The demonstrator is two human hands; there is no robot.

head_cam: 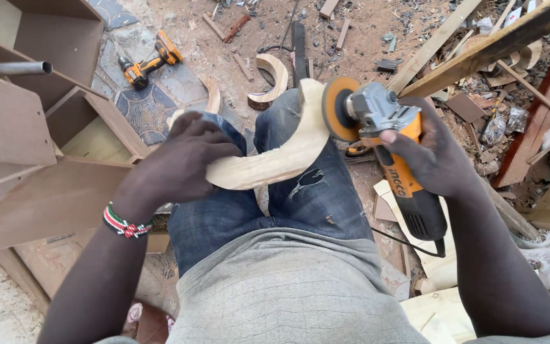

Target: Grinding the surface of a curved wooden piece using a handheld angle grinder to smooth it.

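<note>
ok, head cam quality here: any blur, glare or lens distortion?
Head view: even daylight, soft shadows, no glare. The curved wood piece and left hand are sharp; the sanding disc of the angle grinder in the right hand looks slightly smeared. Wide-angle lens stretches the arms at the bottom edge.

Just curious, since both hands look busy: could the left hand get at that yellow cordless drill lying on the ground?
Probably not as things stand. The left hand is gripping the curved wooden piece on the person's lap, and the cordless drill lies well beyond the knees on the patterned floor. Nothing blocks the path, but it would mean letting go and leaning forward.
</note>
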